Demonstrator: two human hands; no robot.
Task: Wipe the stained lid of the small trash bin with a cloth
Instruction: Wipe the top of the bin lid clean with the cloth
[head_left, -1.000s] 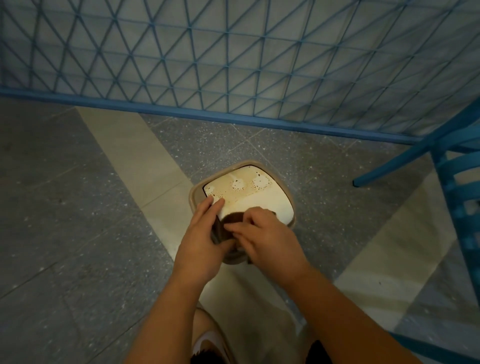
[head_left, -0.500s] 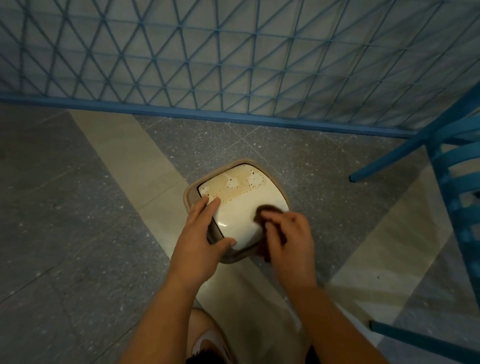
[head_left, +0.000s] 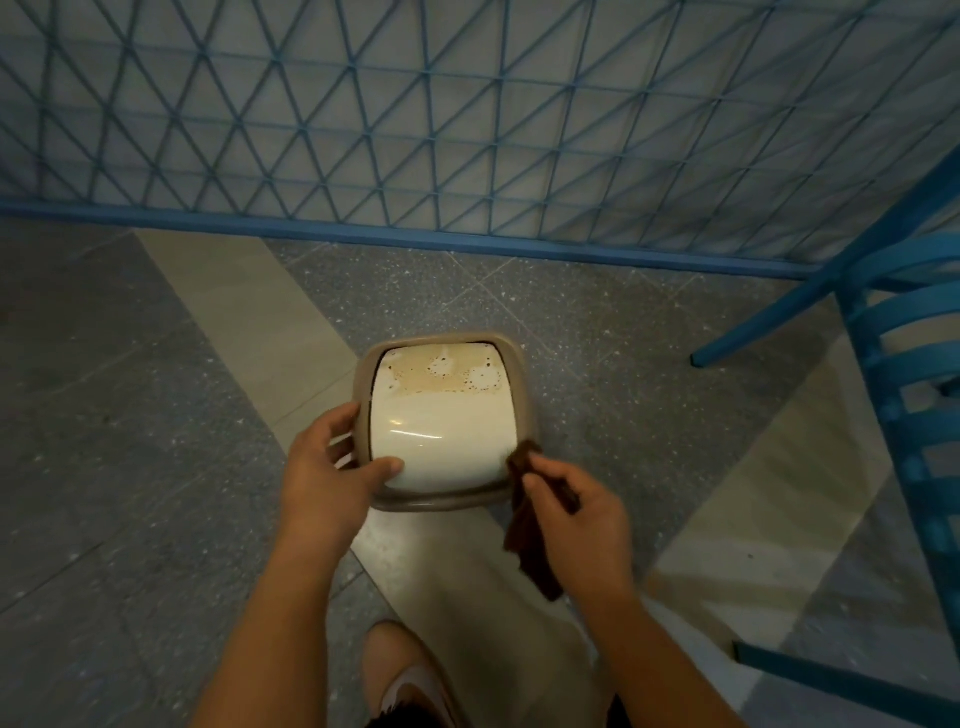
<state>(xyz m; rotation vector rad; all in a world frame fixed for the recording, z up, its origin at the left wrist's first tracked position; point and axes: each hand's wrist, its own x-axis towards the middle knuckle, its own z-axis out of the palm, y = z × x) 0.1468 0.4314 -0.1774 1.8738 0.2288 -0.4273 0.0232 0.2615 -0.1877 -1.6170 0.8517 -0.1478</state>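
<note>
A small trash bin with a tan rim (head_left: 521, 395) stands on the floor in front of me. Its cream swing lid (head_left: 441, 421) carries a brown stain with pale spots along the far edge; the near part looks clean and shiny. My left hand (head_left: 327, 478) grips the bin's near left corner, thumb on the lid and fingers round the rim. My right hand (head_left: 582, 514) pinches a dark brown cloth (head_left: 530, 540) off the lid's near right corner; the cloth hangs down beside the bin.
A blue lattice fence (head_left: 467, 130) with a blue base rail runs across the back. A blue chair (head_left: 904, 374) stands at the right, one leg near the bin. My shoe (head_left: 400, 680) is at the bottom. The floor is grey speckled tile with beige bands.
My right hand slid the cloth from the lid's near middle to the right and off its near right corner. My left hand shifted its hold on the rim's left corner.
</note>
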